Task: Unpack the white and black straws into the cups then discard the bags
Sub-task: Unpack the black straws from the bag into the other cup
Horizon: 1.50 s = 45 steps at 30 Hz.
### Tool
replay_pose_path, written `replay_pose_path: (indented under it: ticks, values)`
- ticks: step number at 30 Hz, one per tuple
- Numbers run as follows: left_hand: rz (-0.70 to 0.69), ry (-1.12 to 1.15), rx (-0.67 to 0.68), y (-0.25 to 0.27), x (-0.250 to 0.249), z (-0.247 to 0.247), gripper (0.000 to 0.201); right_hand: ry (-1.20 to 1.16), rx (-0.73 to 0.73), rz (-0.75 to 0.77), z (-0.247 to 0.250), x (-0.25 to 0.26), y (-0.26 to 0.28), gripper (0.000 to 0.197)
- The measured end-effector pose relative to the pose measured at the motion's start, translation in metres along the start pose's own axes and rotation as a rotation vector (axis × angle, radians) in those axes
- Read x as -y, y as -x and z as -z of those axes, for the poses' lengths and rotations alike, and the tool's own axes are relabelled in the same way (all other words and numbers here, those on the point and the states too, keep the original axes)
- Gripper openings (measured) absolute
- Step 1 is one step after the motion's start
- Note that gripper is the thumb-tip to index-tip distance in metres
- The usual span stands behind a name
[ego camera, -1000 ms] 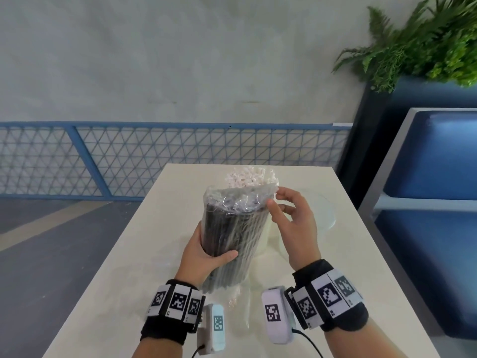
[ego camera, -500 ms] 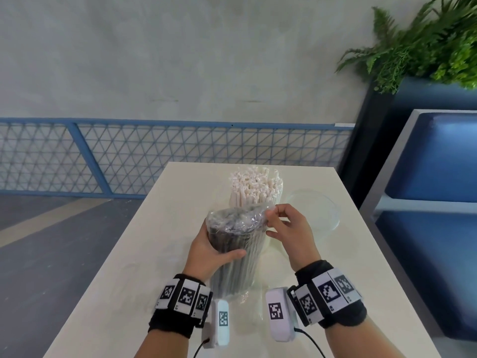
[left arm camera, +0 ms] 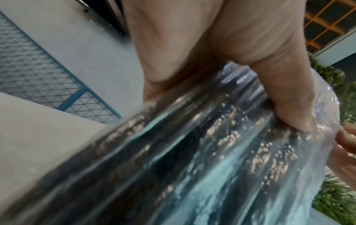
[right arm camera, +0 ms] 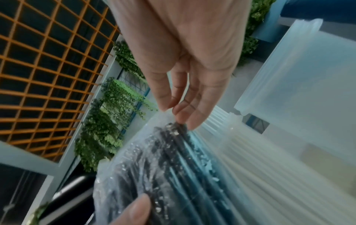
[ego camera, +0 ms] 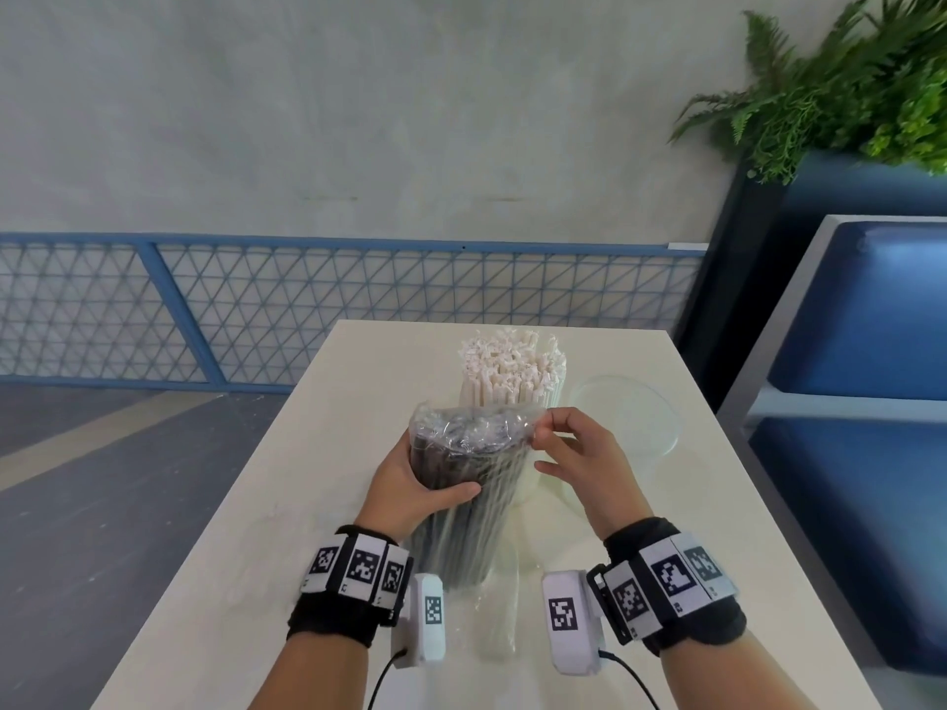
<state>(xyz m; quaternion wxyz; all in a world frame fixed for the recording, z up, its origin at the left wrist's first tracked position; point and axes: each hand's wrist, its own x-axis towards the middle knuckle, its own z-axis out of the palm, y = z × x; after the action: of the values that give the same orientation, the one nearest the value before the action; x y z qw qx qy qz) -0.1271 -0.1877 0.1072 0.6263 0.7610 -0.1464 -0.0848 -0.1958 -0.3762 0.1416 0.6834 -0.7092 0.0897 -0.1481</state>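
Centrally, in the lower middle of the head view, a clear bag of black straws (ego camera: 461, 484) is held upright over the bench (ego camera: 287, 504). The left hand (ego camera: 410, 484) is wrapped around the bag's upper part, thumb across the front, so its grip is clenched on the bag; the wrist view shows the thumb pressed into the crinkled plastic (left arm camera: 231, 152). The right hand (ego camera: 579, 453) is at the bag's top right corner, where the plastic is pinched between thumb and fingertips (right arm camera: 185, 115), the other fingers loosely curled. Just behind the bag, toward the frame's centre, white straws (ego camera: 507, 371) are seen standing upright in a cup (ego camera: 525, 484), of which little shows. To the right of that, an empty clear cup (ego camera: 625, 422) stands on the bench. Near the bottom of the frame, between the wrists, a flat empty clear bag (ego camera: 497, 627) lies on the bench. A blue mesh fence (ego camera: 307, 310) is seen at left, a plant (ego camera: 845, 84) at upper right.
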Motion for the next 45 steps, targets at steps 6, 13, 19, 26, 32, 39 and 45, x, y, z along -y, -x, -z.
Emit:
replay_pose_path:
  ticks: [6,13,19,26,32,39,45]
  values:
    - [0.015,-0.035,0.0,-0.001,0.003,-0.003,0.062,0.106,0.003,-0.022,0.007,-0.006,-0.004,0.011]
    - [0.007,-0.059,0.014,0.0,0.0,-0.004,0.061,0.032,0.033,-0.046,0.005,-0.004,-0.001,0.011]
    - [0.003,-0.082,-0.029,0.001,-0.001,-0.008,0.062,0.032,-0.079,-0.061,0.008,-0.004,0.001,0.011]
    - [0.013,-0.114,-0.018,0.003,-0.001,-0.01,0.067,-0.135,-0.058,-0.132,0.01,0.0,0.005,0.015]
    - [0.008,-0.132,-0.04,0.005,0.003,-0.009,0.075,-0.065,-0.118,-0.185,0.001,-0.01,0.011,0.015]
    - [0.009,-0.171,-0.087,0.006,0.004,-0.008,0.075,-0.13,-0.064,-0.2,-0.002,0.002,0.017,0.009]
    - [0.014,-0.18,-0.058,0.006,0.002,-0.013,0.063,-0.248,-0.088,-0.173,-0.001,0.015,0.022,0.013]
